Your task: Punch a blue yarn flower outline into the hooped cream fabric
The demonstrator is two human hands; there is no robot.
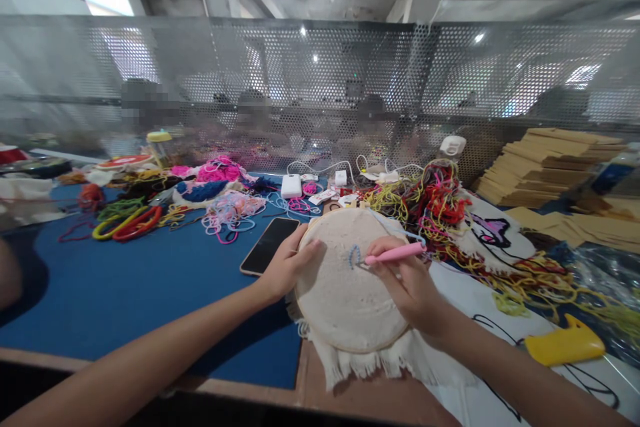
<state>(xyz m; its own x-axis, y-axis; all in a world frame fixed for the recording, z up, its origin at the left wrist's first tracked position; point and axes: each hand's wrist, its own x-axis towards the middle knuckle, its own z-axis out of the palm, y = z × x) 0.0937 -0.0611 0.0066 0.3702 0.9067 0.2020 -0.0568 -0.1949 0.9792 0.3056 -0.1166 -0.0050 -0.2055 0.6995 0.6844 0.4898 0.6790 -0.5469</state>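
My left hand (293, 261) grips the left rim of a round embroidery hoop (350, 307), its thumb lying on the cream cloth. Frayed cloth edges hang below the hoop. Held in my right hand (407, 287) is a pink punch needle (397, 253), its tip close to the cloth. Light blue yarn (423, 239) runs at the handle's back end. Near the tip, a short curved line of blue stitches (355, 256) shows on the cloth. A dark phone (270, 245) lies just left of the hoop, partly behind my left hand.
Tangled yarn (440, 207) and a stitched cloth piece (493, 230) lie at the right. Farther right stand stacked brown envelopes (545, 163), with a yellow-handled tool (565, 343) nearer. More yarn (233, 210) lies back left. A perforated metal screen (320, 80) spans the back; people sit behind it.
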